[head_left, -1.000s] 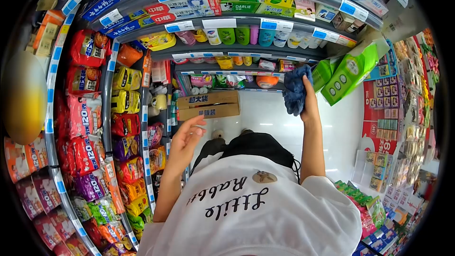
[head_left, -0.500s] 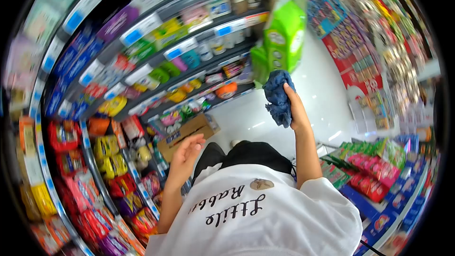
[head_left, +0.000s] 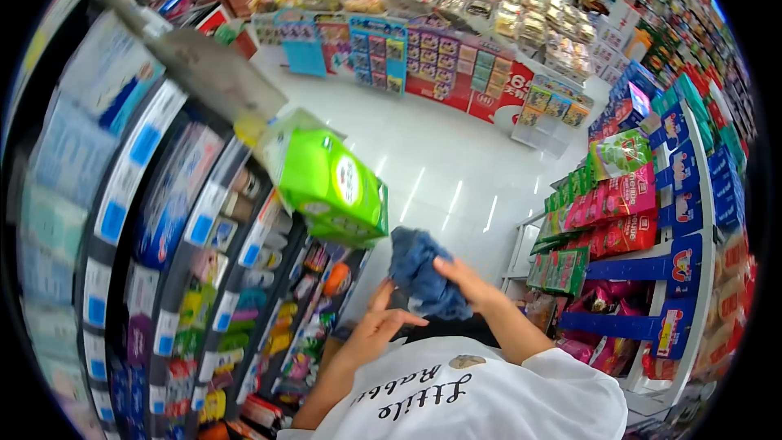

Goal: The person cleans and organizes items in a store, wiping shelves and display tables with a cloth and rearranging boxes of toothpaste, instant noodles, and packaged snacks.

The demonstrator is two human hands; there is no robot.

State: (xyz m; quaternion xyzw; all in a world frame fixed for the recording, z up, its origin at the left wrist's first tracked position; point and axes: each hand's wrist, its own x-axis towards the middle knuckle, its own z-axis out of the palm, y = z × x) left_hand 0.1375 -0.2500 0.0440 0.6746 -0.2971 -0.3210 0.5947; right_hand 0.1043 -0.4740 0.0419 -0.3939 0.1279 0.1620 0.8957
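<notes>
A crumpled dark blue cloth [head_left: 429, 271] is bunched up in front of my body, held by my right hand [head_left: 468, 281] at its right side. My left hand [head_left: 381, 324] is just left of the cloth, its fingers apart and pointing toward it. The left fingertips come close to the cloth's lower left edge; whether they touch it I cannot tell. Beyond the cloth, to the upper left, bright green packs [head_left: 330, 183] hang at the end of the shelf unit.
Shelves of packaged goods [head_left: 220, 269] with price tags rise on my left. To the right, a rack [head_left: 676, 277] carries red, pink and green snack bags [head_left: 615, 212]. A display counter [head_left: 489, 73] crosses the far side, beyond the shiny white floor [head_left: 456, 171].
My view has turned to the right. The cloth, still in my right hand, is now lower and nearer my body, and my left hand has come up close beside it.
</notes>
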